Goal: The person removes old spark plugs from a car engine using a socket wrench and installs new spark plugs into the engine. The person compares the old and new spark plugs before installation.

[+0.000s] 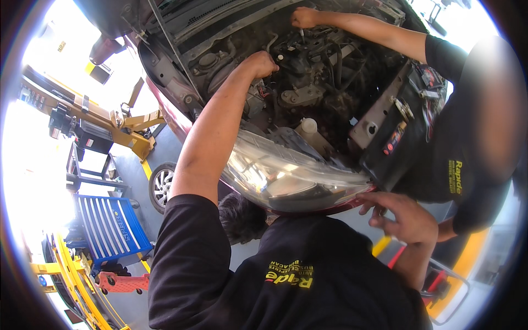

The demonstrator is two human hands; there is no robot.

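My left hand point(260, 65) reaches deep into the car's engine bay point(330, 71). Its fingers are curled closed beside hoses and wires at the left side of the engine; whatever they grip is hidden. At the front right corner of the headlight point(286, 173), my right hand point(404, 215) is held with its fingers apart and nothing in it. Its fingertips are close to the bumper edge; I cannot tell if they touch. Farther back, a co-worker's hand point(304, 18) is closed over the engine, above a thin metal shaft point(302, 34).
The co-worker point(440, 132) leans in from the right, by a black cover point(388, 165) with small parts. A person's dark-haired head point(242, 218) is below the headlight. A prop rod point(175, 49) crosses the bay's left side. A wheel point(162, 187) and blue tool cabinet point(113, 225) stand left.
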